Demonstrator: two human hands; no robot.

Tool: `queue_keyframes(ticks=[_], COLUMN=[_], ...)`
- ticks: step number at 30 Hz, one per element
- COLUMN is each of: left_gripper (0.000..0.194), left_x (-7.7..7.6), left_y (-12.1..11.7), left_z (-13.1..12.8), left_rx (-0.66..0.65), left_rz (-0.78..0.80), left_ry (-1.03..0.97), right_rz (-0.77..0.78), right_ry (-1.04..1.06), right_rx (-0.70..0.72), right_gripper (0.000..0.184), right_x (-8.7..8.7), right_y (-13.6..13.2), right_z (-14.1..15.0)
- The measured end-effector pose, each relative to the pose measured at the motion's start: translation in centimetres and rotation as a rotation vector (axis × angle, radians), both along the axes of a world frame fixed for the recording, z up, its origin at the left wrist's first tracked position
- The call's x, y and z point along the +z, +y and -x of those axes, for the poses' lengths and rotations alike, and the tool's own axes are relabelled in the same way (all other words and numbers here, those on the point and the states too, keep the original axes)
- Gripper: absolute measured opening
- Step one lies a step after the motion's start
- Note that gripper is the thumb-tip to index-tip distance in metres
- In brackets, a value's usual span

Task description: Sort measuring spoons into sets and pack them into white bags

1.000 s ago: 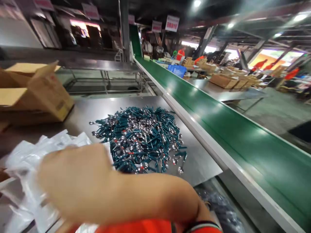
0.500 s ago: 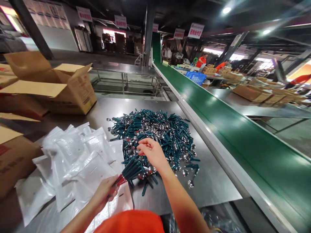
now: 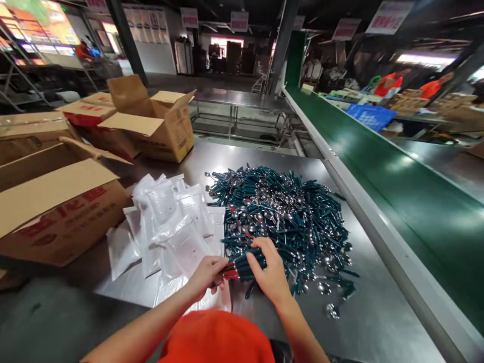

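A big heap of small spoons (image 3: 287, 217) with dark green handles and shiny metal bowls lies on the steel table (image 3: 378, 322). My left hand (image 3: 206, 276) is closed on the red-tipped end of a bundle of these spoons (image 3: 244, 266). My right hand (image 3: 269, 272) grips the same bundle from the right, at the near edge of the heap. To the left of the heap lies a spread of white plastic pouches (image 3: 166, 227), partly under my left hand.
Open cardboard boxes stand at the left (image 3: 56, 201) and back left (image 3: 151, 118). A green conveyor belt (image 3: 397, 171) runs along the table's right side. Beyond it are more boxes, a blue crate (image 3: 368, 116) and people in orange.
My right hand has come back from the top of the heap to the bundle held in my left hand; both now grip it. The camera has swung left and down.
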State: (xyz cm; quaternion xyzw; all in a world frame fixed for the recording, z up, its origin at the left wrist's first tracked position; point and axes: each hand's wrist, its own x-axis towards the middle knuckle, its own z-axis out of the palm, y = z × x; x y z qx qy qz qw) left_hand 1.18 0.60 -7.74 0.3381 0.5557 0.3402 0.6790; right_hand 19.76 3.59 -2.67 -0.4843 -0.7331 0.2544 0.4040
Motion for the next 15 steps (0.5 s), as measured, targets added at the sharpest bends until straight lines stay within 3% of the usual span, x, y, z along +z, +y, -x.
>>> queue_keyframes(ticks=[6, 10, 13, 15], left_gripper=[0.055, 0.063, 0.066, 0.053], left_x=[-1.2, -2.3, -4.1, -5.8], left_y=[-0.2, -0.1, 0.1, -0.1], left_z=[-0.2, 0.1, 1.1, 1.8], left_rx=[-0.045, -0.176, -0.301, -0.395], left_rz=[0.048, 0.069, -0.014, -0.131], left_ry=[0.101, 0.153, 0.263, 0.401], right_rz=[0.269, 0.625, 0.753, 0.785], right_ry=[0.055, 0.233, 0.307, 0.357], right_rx=[-0.137, -0.316, -0.433, -0.525], right_gripper=[0.022, 0.03, 0.035, 0.038], right_x=[-1.4, -3.5, -5.6, -7.1], right_y=[-1.3, -1.6, -1.7, -2.1], right_z=[0.7, 0.0, -1.8, -3.4])
